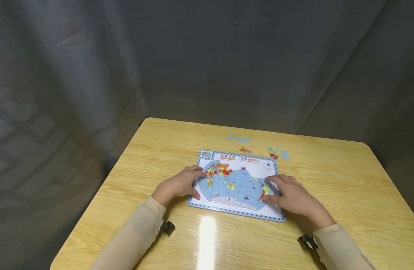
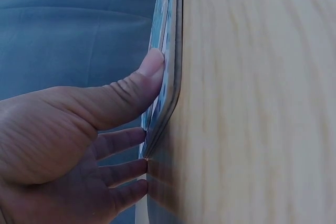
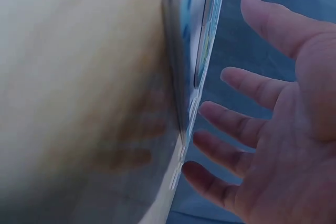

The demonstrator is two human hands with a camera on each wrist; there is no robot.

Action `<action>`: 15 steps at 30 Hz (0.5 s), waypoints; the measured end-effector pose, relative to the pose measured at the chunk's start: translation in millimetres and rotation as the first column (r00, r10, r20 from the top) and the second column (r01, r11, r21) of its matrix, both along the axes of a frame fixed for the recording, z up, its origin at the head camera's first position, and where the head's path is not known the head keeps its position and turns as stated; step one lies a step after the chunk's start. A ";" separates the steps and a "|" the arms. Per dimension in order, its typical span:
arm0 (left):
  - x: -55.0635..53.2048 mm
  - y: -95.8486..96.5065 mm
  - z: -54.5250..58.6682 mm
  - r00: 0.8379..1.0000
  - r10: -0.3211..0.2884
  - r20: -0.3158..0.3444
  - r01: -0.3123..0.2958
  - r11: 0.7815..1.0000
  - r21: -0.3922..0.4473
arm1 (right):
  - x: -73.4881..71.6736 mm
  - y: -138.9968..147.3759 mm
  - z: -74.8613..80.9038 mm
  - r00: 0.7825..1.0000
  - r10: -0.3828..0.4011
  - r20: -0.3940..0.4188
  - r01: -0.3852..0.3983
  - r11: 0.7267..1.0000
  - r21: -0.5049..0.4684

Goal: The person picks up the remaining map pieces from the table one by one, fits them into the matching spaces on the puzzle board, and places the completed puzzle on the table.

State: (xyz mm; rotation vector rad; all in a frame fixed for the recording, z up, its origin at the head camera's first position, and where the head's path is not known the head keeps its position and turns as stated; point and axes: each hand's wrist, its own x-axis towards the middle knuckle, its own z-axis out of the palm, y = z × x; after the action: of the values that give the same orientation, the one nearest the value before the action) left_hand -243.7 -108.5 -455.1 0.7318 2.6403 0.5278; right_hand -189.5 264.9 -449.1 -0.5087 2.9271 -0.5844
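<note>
A world-map jigsaw puzzle board (image 1: 233,212) with a blue dotted border lies flat on the table, many map pieces set in it. My left hand (image 1: 181,182) is at its left side with the fingers spread. In the left wrist view the thumb rests on the border of the board (image 2: 170,72), and the fingertips reach down around the corner. Over the right side of the board hovers my right hand (image 1: 292,195), fingers spread apart. The right wrist view shows its thumb and fingers (image 3: 231,121) relaxed, holding nothing, beside the board's edge (image 3: 176,51).
Several loose puzzle pieces lie beyond the board: a long blue strip (image 1: 238,139), an orange piece (image 1: 245,150), a green and red piece (image 1: 272,153) and a light-blue one (image 1: 283,153). The wooden table (image 1: 328,180) ends at the back before a grey curtain (image 1: 227,67).
</note>
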 end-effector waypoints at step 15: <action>-0.9 -0.8 -1.9 1.000 0.000 -0.016 0.001 1.000 0.005 | -42.3 -22.3 7.7 1.000 0.030 0.006 -0.030 0.999 -0.038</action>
State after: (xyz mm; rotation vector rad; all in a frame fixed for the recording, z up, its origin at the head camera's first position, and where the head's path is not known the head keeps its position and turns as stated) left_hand -244.6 -109.3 -457.0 0.7412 2.6545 0.5311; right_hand -231.8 242.5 -441.4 -0.5527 2.9018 -0.6375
